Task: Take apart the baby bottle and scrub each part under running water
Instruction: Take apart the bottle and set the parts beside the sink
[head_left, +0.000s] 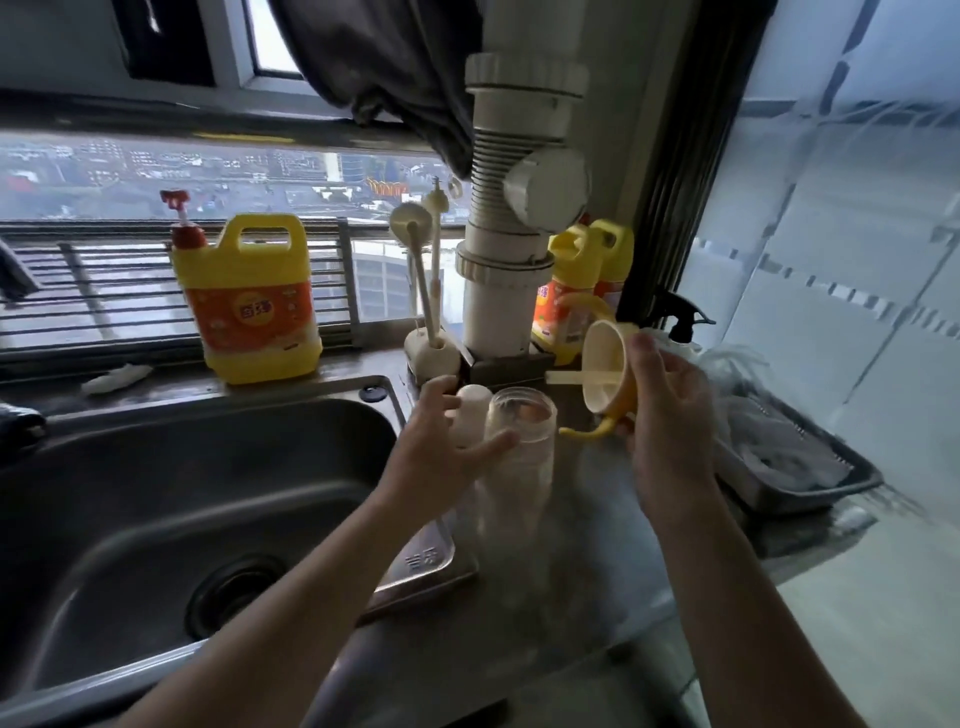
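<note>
A clear bottle body stands upright and open-topped on the steel counter, right of the sink. My left hand is beside it with fingers spread, the thumb touching its side. Behind that hand stands a white cap. My right hand holds the yellow screw collar with its two curved handles tilted on its side, its cream inside facing left. A cream straw sticks out of it to the left.
The steel sink with its drain lies to the left. A large yellow detergent jug stands on the sill, bottle brushes in a holder beside a white pipe. More yellow bottles, a spray bottle and a dark tray sit right.
</note>
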